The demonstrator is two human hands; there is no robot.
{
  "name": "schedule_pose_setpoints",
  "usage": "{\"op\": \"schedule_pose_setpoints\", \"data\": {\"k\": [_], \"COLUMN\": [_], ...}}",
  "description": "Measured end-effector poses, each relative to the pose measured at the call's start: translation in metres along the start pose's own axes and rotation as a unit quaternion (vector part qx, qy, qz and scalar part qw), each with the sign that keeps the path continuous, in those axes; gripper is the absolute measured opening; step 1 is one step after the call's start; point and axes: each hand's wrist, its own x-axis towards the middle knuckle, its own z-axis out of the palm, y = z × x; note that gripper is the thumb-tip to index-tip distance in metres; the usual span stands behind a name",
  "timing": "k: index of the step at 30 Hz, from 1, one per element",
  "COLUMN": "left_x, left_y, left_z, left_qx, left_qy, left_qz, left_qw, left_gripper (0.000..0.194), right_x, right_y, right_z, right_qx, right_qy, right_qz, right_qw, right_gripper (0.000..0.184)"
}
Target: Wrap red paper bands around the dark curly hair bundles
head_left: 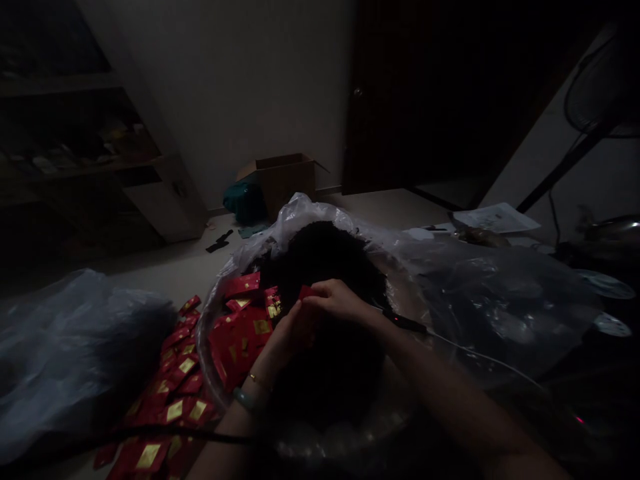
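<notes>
My left hand (293, 328) and my right hand (337, 299) meet over a plastic-lined container (213, 363). Between their fingers is a small red packet (306, 292), mostly covered by the hands. My right hand pinches its upper end, while the left wraps round it from below. Beneath them a large heap of black loose material (325, 253) fills much of the container; its kind is too dark to make out. Several red packets with gold labels (240, 333) lie inside at the left of the heap. A bracelet and a bangle circle my left wrist.
More red packets (175, 410) spread over the floor, beside a clear plastic bag (75, 353). An open cardboard box (287, 180) stands by the wall. At right are plastic sheeting (500, 300), a white tray (497, 218) and a white cable (480, 353). The room is dim.
</notes>
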Motion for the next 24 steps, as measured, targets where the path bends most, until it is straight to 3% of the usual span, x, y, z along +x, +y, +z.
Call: {"op": "schedule_pose_setpoints", "data": {"k": [5,12,14,17,19,20,22,24], "left_x": [-0.005,-0.015,-0.016,-0.017,-0.017,-0.017,-0.017,-0.016], "left_y": [0.002,0.010,0.011,0.012,0.013,0.013,0.013,0.014], "left_z": [0.002,0.010,0.009,0.003,-0.003,-0.005,-0.010,-0.013], "left_qx": [-0.006,-0.078,-0.099,-0.113,-0.109,-0.105,-0.090,-0.075], "left_qy": [-0.006,0.008,0.011,0.024,0.033,0.035,0.040,0.042], "left_qz": [-0.005,-0.011,0.007,0.016,0.014,0.014,0.023,0.034], "left_qw": [1.000,0.997,0.995,0.993,0.993,0.994,0.995,0.996], "left_gripper": [0.054,0.038,0.032,0.032,0.034,0.034,0.035,0.035], "right_x": [-0.001,-0.005,-0.003,0.002,0.006,0.006,0.003,-0.004], "right_y": [-0.004,-0.011,-0.013,-0.005,0.008,0.015,0.026,0.031], "right_z": [-0.004,-0.003,-0.003,-0.008,-0.014,-0.016,-0.016,-0.010], "right_qx": [-0.006,0.041,0.084,0.141,0.117,0.076,-0.051,-0.178], "right_qy": [-0.034,-0.060,-0.022,0.114,0.153,0.129,0.015,-0.102], "right_qz": [-0.051,-0.046,-0.053,-0.056,-0.031,-0.021,-0.010,0.016], "right_qw": [0.998,0.996,0.995,0.982,0.981,0.988,0.999,0.979], "right_gripper": [0.023,0.020,0.019,0.023,0.026,0.028,0.042,0.070]}}
